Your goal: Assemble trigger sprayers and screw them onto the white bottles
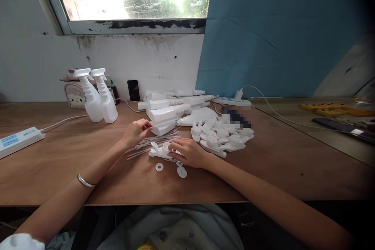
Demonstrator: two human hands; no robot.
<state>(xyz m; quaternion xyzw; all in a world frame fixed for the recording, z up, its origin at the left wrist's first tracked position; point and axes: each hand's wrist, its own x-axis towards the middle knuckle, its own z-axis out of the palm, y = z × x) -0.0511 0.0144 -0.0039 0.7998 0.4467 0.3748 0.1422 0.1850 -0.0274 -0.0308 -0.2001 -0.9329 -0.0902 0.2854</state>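
Observation:
My right hand [189,152] rests on the wooden table [58,164], fingers curled on a white spray-trigger head [159,150] lying on its side. My left hand [136,133] hovers just above a bundle of thin clear dip tubes [152,142], its fingertips pinched together at the far end of the tubes; whether it grips one I cannot tell. Two white ring washers [159,167] [182,172] lie on the wood in front of my right hand. A silver bangle [84,181] sits on my left wrist.
A stack of empty white bottles [168,111] lies behind my hands, with a pile of white trigger heads [222,136] to the right. Two assembled spray bottles [98,97] stand at the back left. A power strip [17,140] lies far left, another [234,102] near the blue wall.

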